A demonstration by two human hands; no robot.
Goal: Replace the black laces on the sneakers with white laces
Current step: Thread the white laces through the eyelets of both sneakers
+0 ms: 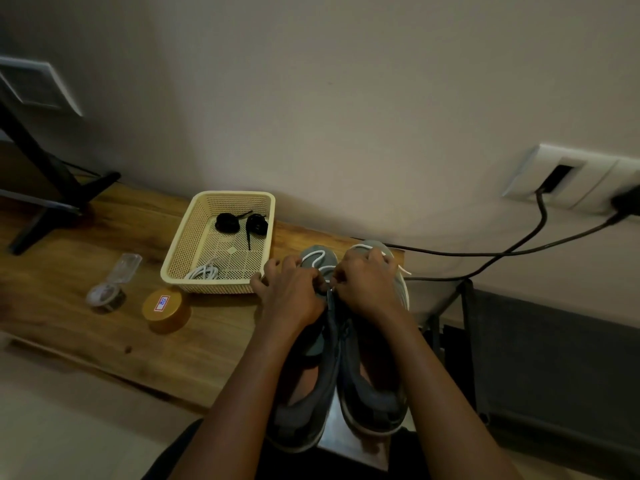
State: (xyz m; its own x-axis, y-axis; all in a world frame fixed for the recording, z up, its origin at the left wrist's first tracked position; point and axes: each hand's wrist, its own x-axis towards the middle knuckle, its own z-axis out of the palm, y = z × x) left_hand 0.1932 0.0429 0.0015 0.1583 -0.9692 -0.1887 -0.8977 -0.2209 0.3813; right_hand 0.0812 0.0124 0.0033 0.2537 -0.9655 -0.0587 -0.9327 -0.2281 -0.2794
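Observation:
Two grey sneakers stand side by side at the wooden table's right end, toes toward the wall: the left sneaker (308, 403) and the right sneaker (372, 389). A white lace (317, 259) runs over their toe ends. My left hand (291, 292) and my right hand (367, 285) meet above the shoes' fronts, fingers curled, pinching the white lace between them. Two bundled black laces (227, 222) lie in the cream basket (180, 251), and a second white lace (202, 271) is coiled at its near edge.
A round yellow-lidded container (162, 306) and an open clear plastic case (110, 289) sit left of the basket. A black stand (52, 188) occupies the table's far left. Black cables (502, 252) run from wall sockets on the right. The table edge lies just right of the sneakers.

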